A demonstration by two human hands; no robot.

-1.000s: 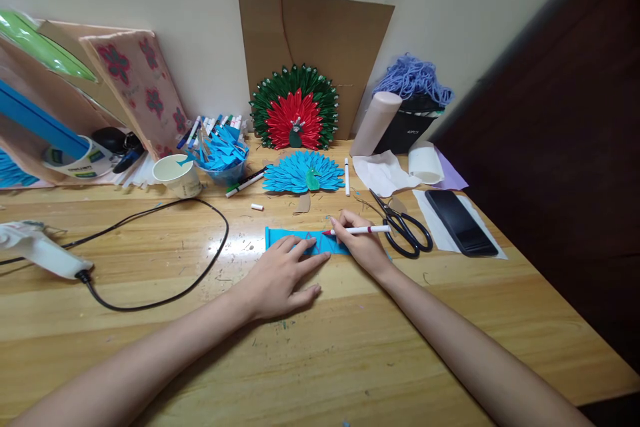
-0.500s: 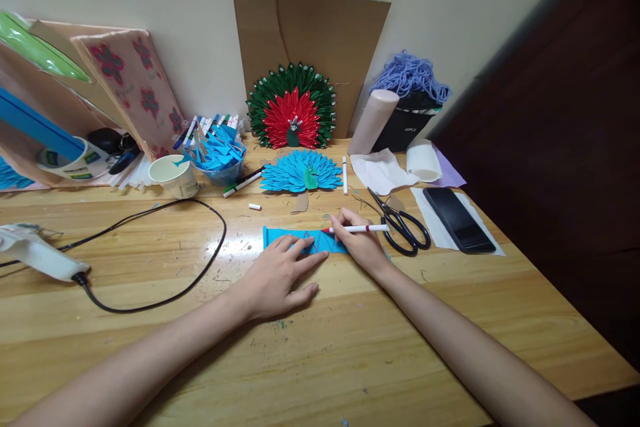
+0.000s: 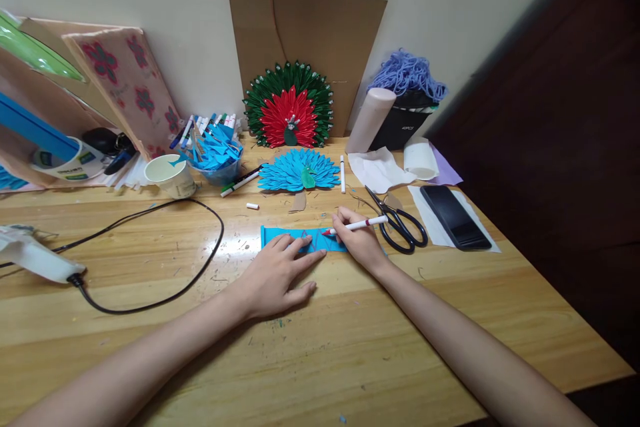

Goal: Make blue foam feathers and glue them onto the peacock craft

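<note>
A blue strip [image 3: 273, 234] with zigzag lines drawn on it lies flat on the wooden table. My left hand [image 3: 280, 275] rests on the strip's left part, fingers spread, holding nothing. Pinched in my right hand [image 3: 361, 240] is a white marker with a red tip [image 3: 367, 222]; its tip is at the strip's upper edge, and my hand covers the strip's right part. Just behind lies a blue fan-shaped peacock [image 3: 287, 172] with a green body. Black-handled scissors [image 3: 407, 230] lie right of my right hand.
A green and red peacock [image 3: 287, 107] leans on cardboard [image 3: 325, 33]. At the left are a glue gun [image 3: 40, 255] with a looping cable, a paper cup [image 3: 171, 177] and a bowl of blue pieces [image 3: 217, 157]. A phone [image 3: 455, 217] lies on the right, near a paper roll [image 3: 420, 159].
The marker in my right hand has tilted, its rear end now higher. The whole view has shifted slightly; my left hand stays on the strip.
</note>
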